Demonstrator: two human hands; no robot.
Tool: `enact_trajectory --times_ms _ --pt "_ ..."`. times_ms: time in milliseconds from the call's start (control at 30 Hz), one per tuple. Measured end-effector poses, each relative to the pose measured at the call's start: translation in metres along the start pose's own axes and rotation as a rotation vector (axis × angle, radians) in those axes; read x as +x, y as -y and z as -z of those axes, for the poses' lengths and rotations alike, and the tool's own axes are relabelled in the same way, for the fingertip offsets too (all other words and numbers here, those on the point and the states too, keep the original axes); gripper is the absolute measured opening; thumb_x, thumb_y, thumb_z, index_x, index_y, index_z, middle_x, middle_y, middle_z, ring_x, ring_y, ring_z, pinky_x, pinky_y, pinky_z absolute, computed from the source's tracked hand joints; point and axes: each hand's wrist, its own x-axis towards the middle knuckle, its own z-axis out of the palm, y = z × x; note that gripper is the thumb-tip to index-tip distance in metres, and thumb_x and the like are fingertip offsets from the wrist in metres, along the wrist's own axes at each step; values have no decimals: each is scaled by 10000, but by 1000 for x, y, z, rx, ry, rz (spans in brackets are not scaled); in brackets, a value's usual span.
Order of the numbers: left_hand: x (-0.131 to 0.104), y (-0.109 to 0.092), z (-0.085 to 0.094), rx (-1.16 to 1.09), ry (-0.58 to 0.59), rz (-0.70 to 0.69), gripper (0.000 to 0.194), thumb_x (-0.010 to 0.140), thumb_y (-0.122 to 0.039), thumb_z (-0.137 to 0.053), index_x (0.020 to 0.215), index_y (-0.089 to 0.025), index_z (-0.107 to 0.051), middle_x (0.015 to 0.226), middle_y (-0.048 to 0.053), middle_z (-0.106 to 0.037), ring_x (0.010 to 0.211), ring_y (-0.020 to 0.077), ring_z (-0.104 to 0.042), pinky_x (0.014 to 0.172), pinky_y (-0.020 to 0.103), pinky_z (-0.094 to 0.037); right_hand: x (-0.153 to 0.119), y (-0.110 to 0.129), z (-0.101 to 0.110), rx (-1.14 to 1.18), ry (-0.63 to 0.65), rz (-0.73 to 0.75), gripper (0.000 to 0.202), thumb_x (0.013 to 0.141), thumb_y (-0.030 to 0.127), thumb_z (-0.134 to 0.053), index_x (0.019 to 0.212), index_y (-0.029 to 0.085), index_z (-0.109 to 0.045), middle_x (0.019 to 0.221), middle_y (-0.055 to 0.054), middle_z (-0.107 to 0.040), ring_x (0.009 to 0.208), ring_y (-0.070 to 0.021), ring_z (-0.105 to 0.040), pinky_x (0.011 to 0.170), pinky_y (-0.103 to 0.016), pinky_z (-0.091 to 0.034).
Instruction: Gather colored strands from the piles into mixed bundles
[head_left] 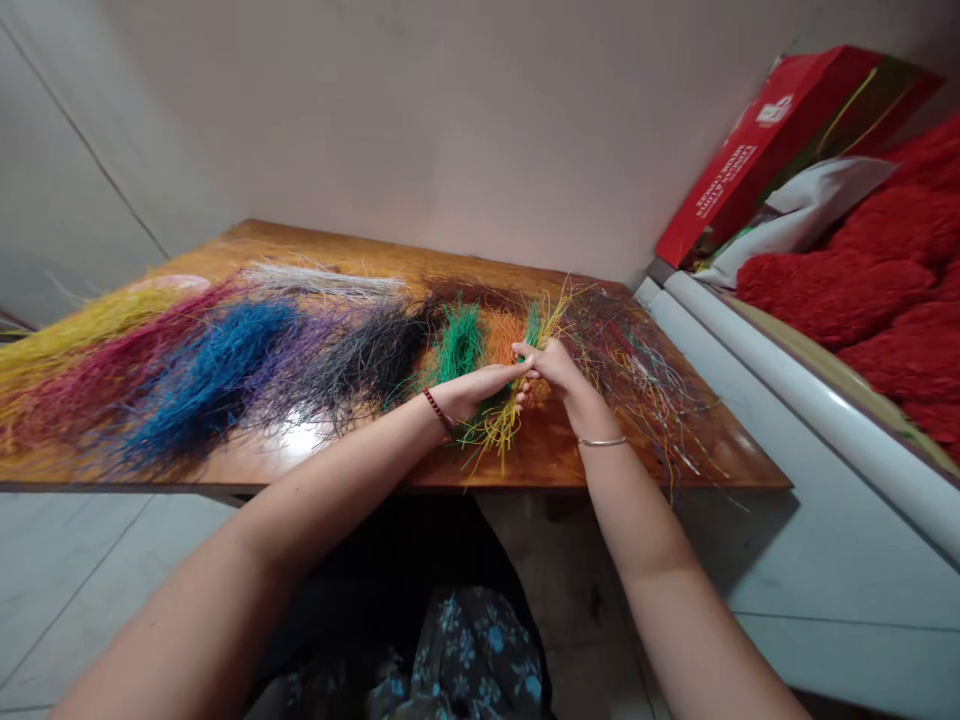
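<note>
My left hand (489, 385) and my right hand (553, 365) meet over the front of the wooden table. Both are closed round a bundle of thin yellow and green strands (501, 422). Its ends fan out above my right hand and below my left. The strands between my palms are hidden, and my fingers overlap there. Close behind my left hand lies a green strand pile (460, 342). An orange pile (504, 335) shows just beyond my hands, partly covered by them.
On the table (420, 470), yellow (97, 325), crimson (112, 370), blue (217, 375), purple (289, 350), black (367, 350) and white (322, 280) strands lie in piles. Mixed strands (645, 370) spread rightward. A red box (750, 150) and red fluffy material (862, 290) sit at right.
</note>
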Motion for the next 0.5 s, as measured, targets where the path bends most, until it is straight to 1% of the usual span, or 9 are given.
enact_trajectory --times_ms 100,167,200,267,300,367,433,500 --pt "6 3 11 -69 111 45 186 939 -322 -571 937 -137 -587 625 -48 -406 451 38 -377 426 131 -343 4 -5 -1 -8 -5 37 376 704 421 -756 571 159 -521 459 24 -485 401 -49 -379 387 -192 -272" --pt "8 3 16 -125 189 69 190 966 -306 -509 880 -143 -556 607 -67 -308 417 34 -288 391 124 -286 7 -7 1 27 18 17 372 711 440 -748 584 147 -556 478 16 -510 406 -46 -382 384 -188 -260" --pt "9 2 16 -146 204 69 212 979 -304 -474 856 -145 -541 605 -70 -277 410 35 -254 381 123 -269 7 -7 3 60 44 2 366 710 440 -751 594 143 -570 490 16 -520 412 -45 -389 386 -184 -265" --pt "8 0 16 -176 204 56 257 996 -297 -420 808 -149 -511 601 -71 -241 404 39 -209 364 122 -242 8 -5 6 163 135 -29 327 701 411 -767 632 140 -597 523 24 -540 431 -41 -411 400 -171 -289" --pt "6 -2 15 -193 203 52 272 1000 -294 -407 787 -150 -497 599 -70 -231 402 40 -198 358 121 -234 7 -4 8 229 188 -44 290 697 387 -772 676 139 -622 544 31 -552 441 -36 -419 413 -161 -309" --pt "2 -6 13 -251 223 61 280 1000 -286 -404 766 -153 -482 599 -66 -223 401 40 -192 351 114 -224 3 0 12 354 264 -76 239 703 343 -760 821 151 -680 593 39 -586 466 -34 -450 448 -145 -359" --pt "-3 -10 11 -331 253 75 259 995 -277 -417 781 -154 -493 603 -61 -226 401 38 -193 346 105 -219 -1 3 16 423 314 -98 296 725 321 -729 981 174 -704 657 31 -630 516 -44 -511 492 -140 -413" --pt "-10 -13 8 -388 266 91 228 989 -269 -431 812 -156 -519 604 -55 -236 400 39 -189 338 100 -215 -5 4 18 445 368 -96 348 734 302 -724 1062 188 -703 730 17 -666 590 -57 -576 538 -140 -455"
